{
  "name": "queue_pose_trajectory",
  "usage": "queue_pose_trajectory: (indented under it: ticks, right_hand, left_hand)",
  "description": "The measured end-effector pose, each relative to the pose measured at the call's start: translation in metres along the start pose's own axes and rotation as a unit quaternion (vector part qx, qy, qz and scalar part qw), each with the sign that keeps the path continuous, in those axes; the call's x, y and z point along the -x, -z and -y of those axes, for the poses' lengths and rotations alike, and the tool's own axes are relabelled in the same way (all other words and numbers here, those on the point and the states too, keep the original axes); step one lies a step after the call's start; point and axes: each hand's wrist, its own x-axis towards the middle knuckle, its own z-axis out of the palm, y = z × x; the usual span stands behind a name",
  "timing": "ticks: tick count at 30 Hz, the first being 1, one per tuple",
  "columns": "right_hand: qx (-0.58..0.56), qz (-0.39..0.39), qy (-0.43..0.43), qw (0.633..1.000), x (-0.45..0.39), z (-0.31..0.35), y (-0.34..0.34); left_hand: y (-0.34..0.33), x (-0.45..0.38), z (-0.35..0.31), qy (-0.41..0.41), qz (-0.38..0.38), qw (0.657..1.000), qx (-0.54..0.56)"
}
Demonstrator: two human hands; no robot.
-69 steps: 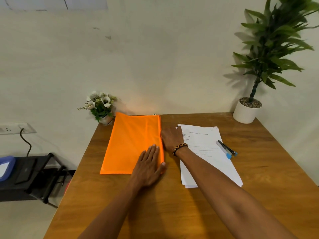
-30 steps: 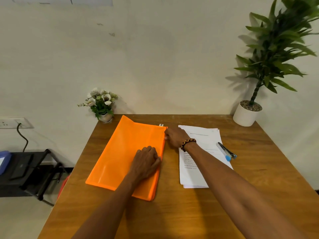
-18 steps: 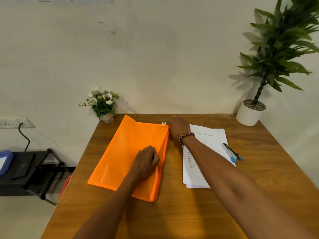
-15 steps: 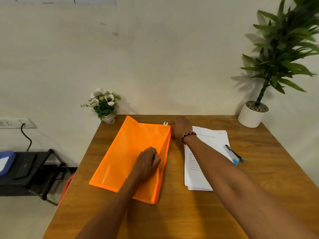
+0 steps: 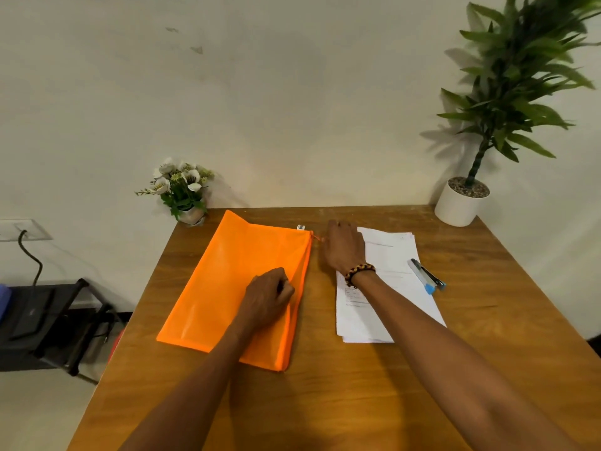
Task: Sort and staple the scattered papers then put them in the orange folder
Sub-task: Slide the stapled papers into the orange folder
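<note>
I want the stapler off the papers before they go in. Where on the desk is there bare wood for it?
Bare table lies right of the papers, between the stapler and the right edge, short of the white plant pot. The near strip under both forearms is bare too. The gap between orange folder and papers is narrow and holds the right hand.

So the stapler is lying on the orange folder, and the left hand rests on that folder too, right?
Not quite. In the head view the stapler lies on the stack of white papers, to the right of the orange folder, not on it. The rest holds: the left hand rests on the folder near its right edge.
</note>
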Motion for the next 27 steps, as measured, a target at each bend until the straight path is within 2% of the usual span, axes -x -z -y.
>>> queue_pose_trajectory:
  ticks: [8,11,15,17,20,23,27]
  right_hand:
    - [0.017,-0.024,-0.03,0.999,0.053,-0.063,0.017]
    - [0.014,-0.009,0.015,1.0,0.071,-0.076,0.016]
    - [0.014,-0.02,0.057,0.998,0.09,-0.093,0.02]
    - [0.028,-0.047,0.028,0.998,0.094,-0.106,0.025]
    - [0.063,-0.076,-0.066,0.993,0.096,-0.136,0.033]
    - [0.054,-0.057,-0.148,0.986,0.102,-0.164,0.035]
    - [0.023,-0.046,-0.129,0.99,0.108,-0.181,0.026]
  left_hand:
    - [-0.02,-0.015,-0.022,-0.011,-0.041,0.999,-0.029]
    - [-0.04,-0.027,-0.054,-0.041,-0.033,0.997,-0.051]
    - [-0.07,-0.046,-0.086,-0.022,-0.014,0.999,-0.019]
    - [-0.084,-0.051,-0.093,-0.003,-0.017,0.999,-0.034]
    - [-0.093,-0.058,-0.104,0.064,-0.026,0.998,0.0]
    - [-0.094,-0.069,-0.115,0.116,-0.03,0.991,0.062]
    - [-0.099,-0.08,-0.126,0.169,-0.034,0.983,0.07]
